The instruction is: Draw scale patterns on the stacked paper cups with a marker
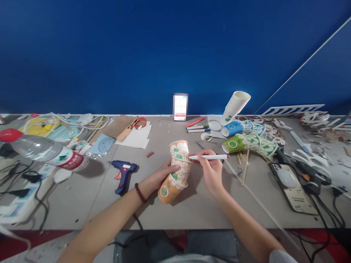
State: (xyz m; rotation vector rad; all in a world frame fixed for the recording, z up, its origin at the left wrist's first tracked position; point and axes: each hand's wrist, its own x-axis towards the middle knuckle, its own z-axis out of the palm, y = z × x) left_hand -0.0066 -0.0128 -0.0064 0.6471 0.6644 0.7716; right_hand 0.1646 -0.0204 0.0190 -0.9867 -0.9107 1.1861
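Joined paper cups (180, 168), white and orange with green prints, stand in a bent, tilted column in front of me. My left hand (164, 174) is closed around their left side, the thumb lying across the middle cup. In my right hand (211, 169) is a white marker (210, 157) with a red end, pinched between fingers and thumb. The marker's tip end reaches the right side of the upper cup; whether it touches is hard to tell. A blue hot glue gun (124, 175) lies left of my left hand.
A water bottle (42, 150) lies tilted at left near a power strip (32, 195). At right are blue cups (243, 128), green cups (250, 143), a white cup stack (236, 105), a phone (294, 189) and cables. A lit screen (180, 107) stands against the blue wall.
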